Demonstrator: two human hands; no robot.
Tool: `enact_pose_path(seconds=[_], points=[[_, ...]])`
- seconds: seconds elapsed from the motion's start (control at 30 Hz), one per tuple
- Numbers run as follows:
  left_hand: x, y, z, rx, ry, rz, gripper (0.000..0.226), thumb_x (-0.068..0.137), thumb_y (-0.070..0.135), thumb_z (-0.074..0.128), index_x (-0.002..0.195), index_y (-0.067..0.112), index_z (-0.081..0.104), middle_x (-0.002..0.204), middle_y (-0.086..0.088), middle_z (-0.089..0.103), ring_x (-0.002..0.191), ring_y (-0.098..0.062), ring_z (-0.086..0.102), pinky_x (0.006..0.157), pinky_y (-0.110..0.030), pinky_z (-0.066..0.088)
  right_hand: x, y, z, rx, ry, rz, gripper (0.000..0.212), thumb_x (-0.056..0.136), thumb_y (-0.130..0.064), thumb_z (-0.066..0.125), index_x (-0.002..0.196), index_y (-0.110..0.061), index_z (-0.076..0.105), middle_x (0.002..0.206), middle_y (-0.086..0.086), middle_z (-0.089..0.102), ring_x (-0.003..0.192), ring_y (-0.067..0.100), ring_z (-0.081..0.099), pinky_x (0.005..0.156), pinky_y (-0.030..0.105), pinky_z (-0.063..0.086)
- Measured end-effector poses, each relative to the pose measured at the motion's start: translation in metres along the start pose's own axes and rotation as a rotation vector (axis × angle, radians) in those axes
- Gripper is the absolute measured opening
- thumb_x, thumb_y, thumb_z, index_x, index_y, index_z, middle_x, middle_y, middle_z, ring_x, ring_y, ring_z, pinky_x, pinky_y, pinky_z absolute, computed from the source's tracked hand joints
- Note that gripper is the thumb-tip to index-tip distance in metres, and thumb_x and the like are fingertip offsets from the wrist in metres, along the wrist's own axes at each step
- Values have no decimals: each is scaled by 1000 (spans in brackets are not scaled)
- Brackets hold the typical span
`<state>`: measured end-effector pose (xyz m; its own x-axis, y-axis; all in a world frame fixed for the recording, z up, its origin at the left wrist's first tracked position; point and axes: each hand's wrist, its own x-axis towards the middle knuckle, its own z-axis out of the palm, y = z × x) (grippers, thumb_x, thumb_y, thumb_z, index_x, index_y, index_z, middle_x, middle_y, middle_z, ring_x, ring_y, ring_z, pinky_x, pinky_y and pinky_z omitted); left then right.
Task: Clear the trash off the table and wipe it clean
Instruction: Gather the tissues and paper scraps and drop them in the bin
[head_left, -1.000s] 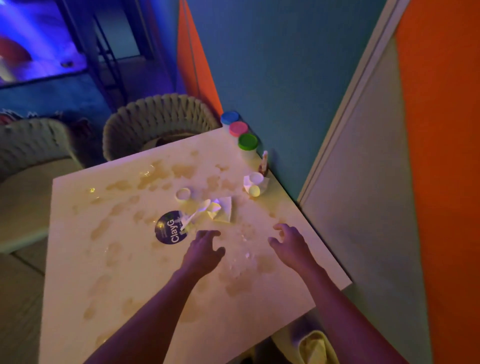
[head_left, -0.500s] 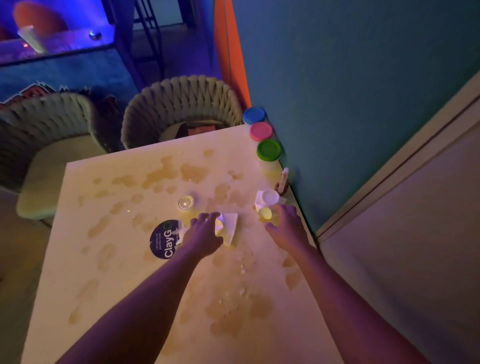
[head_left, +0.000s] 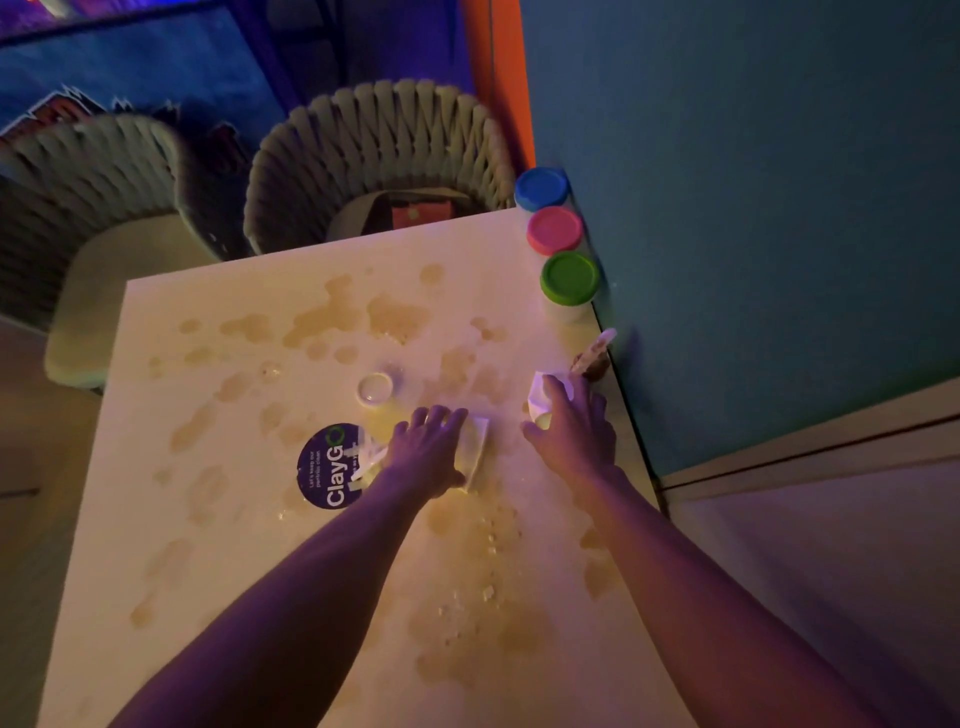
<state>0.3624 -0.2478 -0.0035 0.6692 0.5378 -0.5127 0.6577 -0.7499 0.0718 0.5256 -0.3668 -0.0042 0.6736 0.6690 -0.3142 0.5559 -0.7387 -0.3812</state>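
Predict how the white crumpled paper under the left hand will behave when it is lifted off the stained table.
The crumpled paper looks thin and creased, so it will probably flop and weigh little. It lies among tan spill patches on the table, so it may be damp and could tear or cling. The left hand lies over it with fingers fairly straight, so a pinch would probably be needed first.

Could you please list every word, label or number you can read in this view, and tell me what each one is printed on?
"ClayG", followed by a green ring-shaped mark: white letters on the dark blue round sticker on the white stained table.
Small white lines beside it on the same sticker: too small to read.
The blue-lidded, pink-lidded and green-lidded tubs show no readable text.
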Motion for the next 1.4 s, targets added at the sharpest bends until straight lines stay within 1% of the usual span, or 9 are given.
enact_pose_path(seconds=[0.27, 0.5, 0.67, 0.77, 0.9, 1.03, 1.2, 1.33, 1.4], points=[[1, -7, 4, 15, 93, 44, 97, 69, 53, 83, 147, 23, 35, 142, -9, 42, 133, -30, 37, 108, -41, 36, -5, -4, 11, 5, 60, -19, 53, 84, -31, 65, 133, -31, 46, 145, -2, 34, 120, 30, 44, 83, 42, 50], [-21, -17, 15, -19, 291, 131, 72, 73, 49, 79, 134, 23, 49, 128, -6, 55, 124, -30, 46, 104, -39, 36, -33, -17, 24, 45, 58, -70, 48, 85, -21, 59, 132, -32, 51, 146, -5, 37, 121, 27, 49, 89, 40, 50], [-45, -30, 24, -171, 331, 117, 65, 73, 37, 81, 129, 22, 52, 114, -4, 60, 106, -31, 55, 85, -40, 48, -60, -36, 32, 94, 82, -200, 52, 81, -13, 63, 128, -34, 51, 146, -14, 36, 114, 25, 57, 87, 39, 52], [-63, -40, 30, -266, 308, 72, 64, 78, 31, 77, 134, 23, 47, 119, -4, 58, 104, -30, 55, 77, -41, 51, -71, -43, 38, 107, 124, -261, 56, 78, -3, 66, 126, -30, 54, 143, -9, 40, 113, 26, 59, 83, 40, 54], [-85, -53, 40, -357, 305, 12, 59, 80, 27, 75, 132, 26, 48, 121, -2, 56, 105, -29, 55, 74, -41, 52, -79, -47, 47, 180, 170, -281, 53, 75, 8, 57, 118, -22, 61, 131, -1, 48, 99, 34, 65, 77, 42, 55], [-106, -63, 48, -447, 270, -69, 62, 79, 31, 75, 133, 32, 45, 122, 1, 55, 100, -29, 62, 71, -40, 53, -90, -50, 52, 177, 155, -233, 51, 74, 9, 56, 114, -22, 62, 122, 5, 47, 90, 39, 65, 71, 44, 55], [-120, -64, 52, -709, 278, -242, 70, 75, 36, 79, 136, 37, 45, 122, 1, 58, 94, -28, 63, 76, -38, 54, -102, -63, 49, 319, 157, -167, 51, 74, 10, 54, 110, -26, 62, 117, -1, 47, 89, 28, 65, 75, 36, 54], [-123, -63, 50, -855, 254, -301, 57, 76, 38, 80, 128, 37, 56, 110, 4, 57, 92, -25, 62, 74, -46, 59, -105, -80, 45, 490, 160, -30, 45, 74, 5, 57, 102, -30, 63, 105, -1, 47, 84, 25, 66, 76, 33, 54], [-123, -64, 50, -882, 247, -305, 45, 77, 38, 77, 119, 38, 62, 110, 3, 63, 91, -26, 64, 73, -47, 59, -106, -87, 41, 571, 154, 33, 40, 74, 2, 60, 100, -28, 63, 103, 2, 50, 83, 26, 65, 73, 30, 52]])
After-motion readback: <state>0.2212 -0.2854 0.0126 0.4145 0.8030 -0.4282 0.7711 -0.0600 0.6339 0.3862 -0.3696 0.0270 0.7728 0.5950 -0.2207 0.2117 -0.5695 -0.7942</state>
